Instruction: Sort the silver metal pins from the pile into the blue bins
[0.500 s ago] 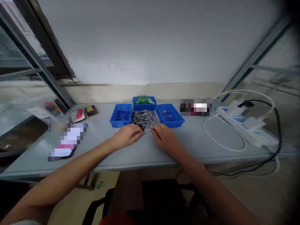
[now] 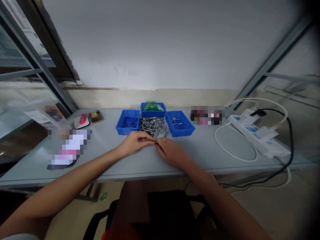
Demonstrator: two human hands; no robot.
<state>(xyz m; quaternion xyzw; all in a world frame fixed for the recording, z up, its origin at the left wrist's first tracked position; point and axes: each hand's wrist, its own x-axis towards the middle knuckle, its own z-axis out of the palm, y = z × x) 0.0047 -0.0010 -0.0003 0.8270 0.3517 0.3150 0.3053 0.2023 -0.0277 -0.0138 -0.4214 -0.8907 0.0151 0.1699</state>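
Left hand (image 2: pixel 140 140): low over the desk (image 2: pixel 142 163), in front of the pile; fingers bent, thumb and fingertips brought close together, a gap showing between them further back.
Right hand (image 2: pixel 168 149): facing the other one, fingers curled inward, fingertips meeting the opposite fingertips; a gold-coloured ring (image 2: pixel 164 140) sits on one finger.
Grip: a tiny pale spot shows where the fingertips meet; too small to tell whether either hand pinches a piece.
Metal pile (image 2: pixel 153 126): thin silvery pieces heaped loosely on the desk, just beyond the fingertips, between the two side trays.
Left blue tray (image 2: pixel 123 132): beside the heap, a few dark, thin pieces (image 2: pixel 130 122) lying inside.
Right blue tray (image 2: pixel 184 132): on the other side, set at an angle, with several slim silvery pieces (image 2: pixel 176 121) in it.
Back blue tray (image 2: pixel 153 114): behind the heap, holding green bags (image 2: pixel 153 106).
Desk, left end: a phone-shaped slab (image 2: pixel 70 146), blurred out; past it, a pink item (image 2: pixel 82 118) on a pale pad (image 2: pixel 80 125).
Desk, right end: a white power strip (image 2: pixel 273 145) with plugs in it, a white cable (image 2: pixel 237 156) looping beside it.
Wall (image 2: pixel 150 50): pale, directly behind the trays.
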